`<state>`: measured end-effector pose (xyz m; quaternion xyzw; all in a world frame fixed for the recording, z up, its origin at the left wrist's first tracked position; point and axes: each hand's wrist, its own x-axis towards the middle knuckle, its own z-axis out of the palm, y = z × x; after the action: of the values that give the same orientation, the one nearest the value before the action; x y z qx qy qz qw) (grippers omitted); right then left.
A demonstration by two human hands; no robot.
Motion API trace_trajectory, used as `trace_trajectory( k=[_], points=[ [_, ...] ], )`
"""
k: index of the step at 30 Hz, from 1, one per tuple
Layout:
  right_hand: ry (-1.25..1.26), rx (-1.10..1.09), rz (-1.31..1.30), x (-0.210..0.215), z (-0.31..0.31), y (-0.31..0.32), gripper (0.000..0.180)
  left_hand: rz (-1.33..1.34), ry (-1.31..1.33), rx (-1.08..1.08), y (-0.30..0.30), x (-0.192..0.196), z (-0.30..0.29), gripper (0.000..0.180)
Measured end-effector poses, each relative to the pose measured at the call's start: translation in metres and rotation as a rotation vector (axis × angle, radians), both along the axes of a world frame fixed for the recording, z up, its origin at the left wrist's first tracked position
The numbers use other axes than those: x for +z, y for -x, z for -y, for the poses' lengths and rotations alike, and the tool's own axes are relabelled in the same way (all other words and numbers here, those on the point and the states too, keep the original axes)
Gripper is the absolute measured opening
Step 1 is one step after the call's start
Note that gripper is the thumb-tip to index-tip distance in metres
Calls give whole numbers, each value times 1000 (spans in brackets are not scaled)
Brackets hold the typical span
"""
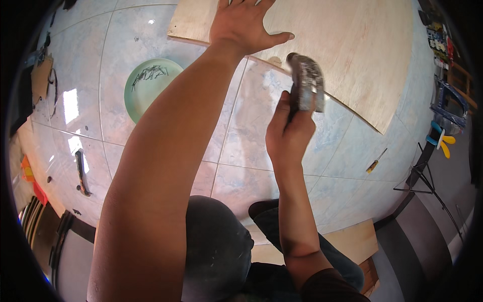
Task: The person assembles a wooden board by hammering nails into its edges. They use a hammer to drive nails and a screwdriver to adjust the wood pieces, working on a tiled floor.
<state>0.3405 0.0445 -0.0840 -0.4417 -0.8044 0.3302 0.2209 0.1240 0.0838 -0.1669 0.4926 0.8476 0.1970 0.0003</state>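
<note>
A pale plywood board (347, 45) lies on the tiled floor ahead of me. My left hand (241, 27) is spread flat on its near left part, fingers apart, with some fingertips cut off by the top of the picture. In a closed grip, my right hand (292, 131) has hold of a hammer (308, 83). Its worn metal head is raised over the board's near edge and slightly blurred; the fist hides much of the handle. Left of my left forearm, a light green plate (143, 103) carries several thin dark nails (150, 74).
On the floor, a dark hammer-like tool (80, 173) lies at left and a yellow-handled screwdriver (376, 161) at right. A black stand (421, 176) and a blue-and-yellow bladed object (441, 139) are at the far right. Another wooden board (352, 240) is beside my legs.
</note>
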Motion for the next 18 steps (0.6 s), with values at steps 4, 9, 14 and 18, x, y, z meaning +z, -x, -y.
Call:
trace_trajectory(
  k=[4,9,14,18],
  points=[
    [107,-29,68,-11,-4,3,26,38,-30,-4,0,2,1,108],
    [101,-24,74,15,-1,3,27,54,-5,-3,0,6,4,107],
    [129,-7,133,-17,1,2,26,78,3,-15,-2,15,5,106],
    [53,-60,14,8,0,11,25,33,-55,-6,1,3,1,106]
  ],
)
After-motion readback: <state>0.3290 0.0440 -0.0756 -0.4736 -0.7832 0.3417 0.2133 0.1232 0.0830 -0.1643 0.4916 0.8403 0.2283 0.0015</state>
